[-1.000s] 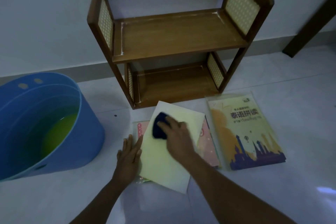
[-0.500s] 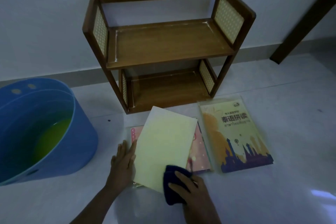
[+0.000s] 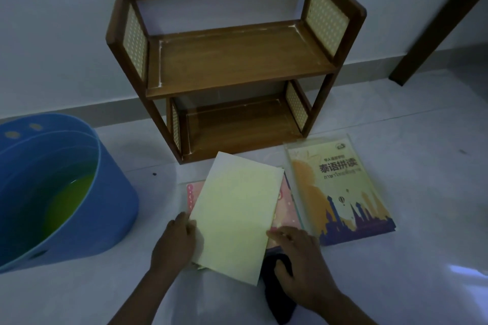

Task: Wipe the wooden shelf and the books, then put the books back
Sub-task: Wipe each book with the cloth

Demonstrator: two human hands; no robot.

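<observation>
The two-tier wooden shelf (image 3: 232, 66) stands bare against the wall. On the floor before it a pale yellow book (image 3: 235, 216) lies across a pink book (image 3: 286, 208). A larger yellow book with a purple skyline (image 3: 340, 192) lies to their right. My left hand (image 3: 175, 241) grips the yellow book's lower left edge. My right hand (image 3: 301, 261) rests at that book's lower right corner, fingertips on the pink book, with the dark blue cloth (image 3: 277, 295) pinned under the palm.
A blue bucket (image 3: 113, 208) with greenish water stands at the left on the pale tiled floor (image 3: 409, 272). A dark wooden post (image 3: 435, 24) leans at the far right by the wall.
My right hand swept the cloth from the top of the yellow book down to its lower right corner. My left hand slid down and its fingers curled onto the book's edge.
</observation>
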